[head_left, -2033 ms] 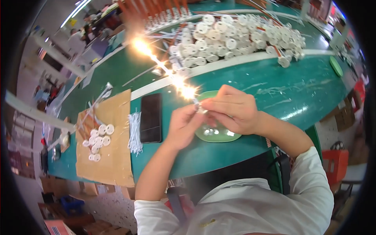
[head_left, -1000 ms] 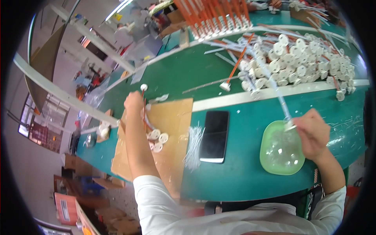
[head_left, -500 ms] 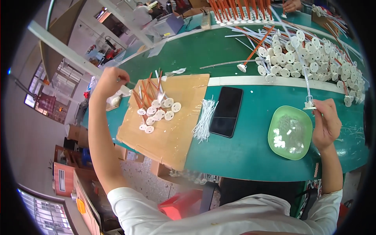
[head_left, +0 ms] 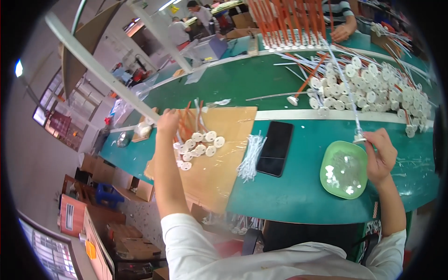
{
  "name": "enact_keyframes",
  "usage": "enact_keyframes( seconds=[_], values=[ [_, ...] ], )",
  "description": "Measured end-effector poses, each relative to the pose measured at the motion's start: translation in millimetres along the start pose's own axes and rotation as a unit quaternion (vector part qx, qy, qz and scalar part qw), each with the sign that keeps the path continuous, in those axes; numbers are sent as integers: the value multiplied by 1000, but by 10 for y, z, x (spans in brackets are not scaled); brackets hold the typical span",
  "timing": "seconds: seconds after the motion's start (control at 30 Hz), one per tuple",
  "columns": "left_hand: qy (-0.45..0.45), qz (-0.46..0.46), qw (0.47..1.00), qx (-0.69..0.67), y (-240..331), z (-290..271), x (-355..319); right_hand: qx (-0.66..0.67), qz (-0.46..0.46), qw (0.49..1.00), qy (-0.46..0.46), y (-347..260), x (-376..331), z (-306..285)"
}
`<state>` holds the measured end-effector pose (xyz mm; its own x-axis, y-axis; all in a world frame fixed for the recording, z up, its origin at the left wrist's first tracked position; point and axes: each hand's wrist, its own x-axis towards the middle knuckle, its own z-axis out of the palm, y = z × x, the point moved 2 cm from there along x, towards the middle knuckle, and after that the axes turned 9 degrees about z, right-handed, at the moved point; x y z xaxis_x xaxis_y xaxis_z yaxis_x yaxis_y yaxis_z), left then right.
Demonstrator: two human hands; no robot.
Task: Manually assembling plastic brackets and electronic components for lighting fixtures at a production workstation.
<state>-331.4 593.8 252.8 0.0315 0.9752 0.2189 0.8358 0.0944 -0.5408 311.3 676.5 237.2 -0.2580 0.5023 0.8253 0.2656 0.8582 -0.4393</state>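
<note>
My right hand (head_left: 380,151) pinches the white round base of a long pale stick (head_left: 347,88), which rises from the fingertips and leans up and left. Just left of that hand is a light green bowl (head_left: 325,179) with small clear shiny pieces (head_left: 343,170) inside. My left hand (head_left: 168,121), fingers curled, is at the upper left edge of a cardboard sheet (head_left: 224,177), beside a bunch of orange sticks (head_left: 186,119) with white discs (head_left: 198,149). What its fingertips hold, if anything, is hidden.
A dark phone (head_left: 275,149) lies beside a bundle of white strings (head_left: 252,158). Beyond the pale strip, white discs on sticks (head_left: 368,88) form a large pile. Orange sticks (head_left: 289,28) stand in rows at the back, near another person's hand (head_left: 343,32). A white post (head_left: 102,70) slants at left.
My left hand has come down and right toward the orange sticks. My right hand still holds the pale stick above the bowl's right side. The view has shifted slightly.
</note>
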Motion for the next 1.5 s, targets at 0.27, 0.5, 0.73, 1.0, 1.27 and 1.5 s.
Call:
enact_keyframes(
  seconds=[0.27, 0.5, 0.73, 1.0, 1.27, 1.5],
  values=[
    [70, 21, 646, -760, 2655, -1638, 463, 15, -31, 998, -45, 60, 11, 50],
    [-93, 136, 371, -914, 4148, -2073, 555, 88, 18, 995, -36, 151, -59, 79],
    [-27, 94, 311, -945, 4189, -1966, 609, 105, 23, 993, -47, 134, -85, -22],
    [22, -3, 322, -946, 4024, -1609, 604, -84, 22, 850, -520, 220, -247, 15],
    [27, 43, 380, -924, 4128, -1725, 508, -30, 68, 849, -523, 242, -237, 123],
    [66, 60, 445, -891, 4173, -1938, 593, 43, 75, 893, -442, 262, -204, 75]
  ],
)
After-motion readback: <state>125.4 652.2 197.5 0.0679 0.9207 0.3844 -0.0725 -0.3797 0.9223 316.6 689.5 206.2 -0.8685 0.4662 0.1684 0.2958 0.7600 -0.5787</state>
